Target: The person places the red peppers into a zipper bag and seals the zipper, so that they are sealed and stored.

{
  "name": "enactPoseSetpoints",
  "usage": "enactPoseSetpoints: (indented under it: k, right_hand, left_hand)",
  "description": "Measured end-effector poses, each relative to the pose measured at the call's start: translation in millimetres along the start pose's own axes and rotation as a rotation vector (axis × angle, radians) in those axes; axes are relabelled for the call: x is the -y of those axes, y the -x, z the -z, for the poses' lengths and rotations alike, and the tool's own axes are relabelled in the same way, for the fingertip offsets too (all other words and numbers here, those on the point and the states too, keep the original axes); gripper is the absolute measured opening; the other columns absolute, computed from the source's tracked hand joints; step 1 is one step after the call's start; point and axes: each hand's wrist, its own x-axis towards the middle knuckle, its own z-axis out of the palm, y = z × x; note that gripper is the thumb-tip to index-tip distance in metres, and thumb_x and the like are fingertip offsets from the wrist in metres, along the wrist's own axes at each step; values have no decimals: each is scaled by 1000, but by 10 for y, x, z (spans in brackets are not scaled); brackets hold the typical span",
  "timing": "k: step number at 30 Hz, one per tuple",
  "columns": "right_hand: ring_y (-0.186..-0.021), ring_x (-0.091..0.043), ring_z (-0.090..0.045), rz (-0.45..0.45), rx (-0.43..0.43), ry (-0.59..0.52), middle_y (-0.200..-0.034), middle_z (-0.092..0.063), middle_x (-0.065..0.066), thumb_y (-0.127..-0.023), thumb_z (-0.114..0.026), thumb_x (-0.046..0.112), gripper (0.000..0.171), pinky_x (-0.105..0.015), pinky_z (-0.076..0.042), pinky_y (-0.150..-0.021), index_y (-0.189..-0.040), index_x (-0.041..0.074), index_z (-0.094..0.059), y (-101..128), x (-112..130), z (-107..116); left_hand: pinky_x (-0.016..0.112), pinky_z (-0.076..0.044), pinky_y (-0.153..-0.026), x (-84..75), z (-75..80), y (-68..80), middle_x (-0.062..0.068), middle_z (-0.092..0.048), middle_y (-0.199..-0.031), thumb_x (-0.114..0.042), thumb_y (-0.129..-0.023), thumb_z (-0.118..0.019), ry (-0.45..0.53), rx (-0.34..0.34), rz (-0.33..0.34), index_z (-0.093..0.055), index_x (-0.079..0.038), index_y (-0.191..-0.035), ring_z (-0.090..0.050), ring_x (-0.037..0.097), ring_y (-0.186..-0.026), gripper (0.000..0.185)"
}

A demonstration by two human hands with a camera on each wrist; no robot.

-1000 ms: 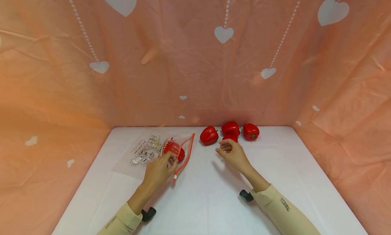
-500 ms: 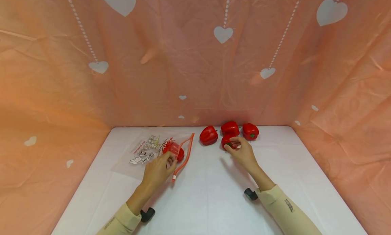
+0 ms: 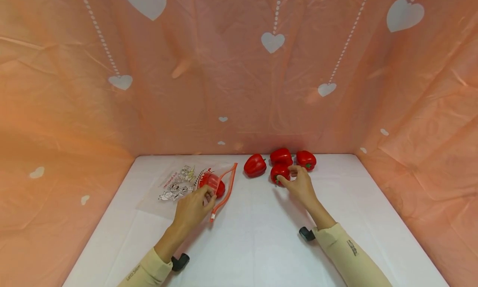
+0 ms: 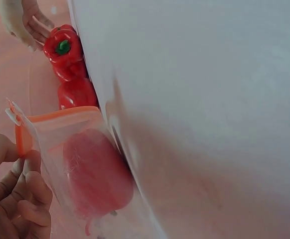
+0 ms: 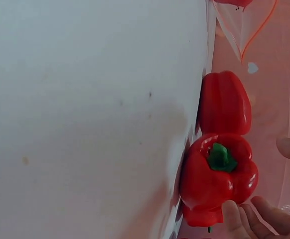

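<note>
The right hand (image 3: 301, 187) has shifted rightward over the last second, uncovering the glossy red bell pepper with a green stem (image 3: 278, 170) at the front of the cluster; the left hand (image 3: 194, 206) has stayed put.

In the head view, the right hand is at that front pepper's right side, thumb and fingers parted about it rather than closed. The left hand pinches the orange-edged mouth of a clear plastic zip bag with printed cartoon figures (image 3: 175, 189). A red pepper inside the bag (image 3: 221, 190) lies near its opening. Three more whole red peppers lie on the white-covered table (image 3: 254, 241): one left of the front pepper (image 3: 255, 166), one just behind it (image 3: 281, 156), one to its right (image 3: 306, 158).

In the left wrist view, the left thumb and forefinger nip the orange edge, while the bagged pepper shows hazily through the plastic.

In the right wrist view, the front pepper's stem faces the camera. The thumb stands apart from it; the fingertips are at its lower side in this picture, though whether they actually touch is hard to tell from this angle.
</note>
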Motion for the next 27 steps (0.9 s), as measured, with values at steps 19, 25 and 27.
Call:
enactPoseSetpoints:
  k: [19,25,27]
  right_hand:
    - [-123,-43,-54,-107,70,31,-135,-55,-30,-95,-81,29,76,-55,-54,-103,-148,-11,-45,-104,-14,-17]
    - [-126,-44,-54,-92,69,24,-138,-55,-30,-94,-82,29,78,-57,-54,-104,-149,-10,-43,-153,-24,-58]
    - [-130,-45,-52,-87,70,18,-142,-54,-29,-94,-82,29,78,-58,-53,-105,-149,-9,-42,-173,-27,-75]
  left_hand:
    - [25,-43,-50,15,-12,10,-5,-67,-73,-15,-91,-82,-6,-6,-6,-69,-14,-91,-55,7,-59,13]
    - [24,-42,-49,22,-15,14,-4,-67,-73,-14,-90,-83,-13,-19,-24,-69,-13,-91,-54,7,-58,14]
    - [24,-41,-48,24,-15,15,-4,-67,-73,-13,-90,-83,-14,-21,-26,-69,-13,-90,-54,7,-58,14]
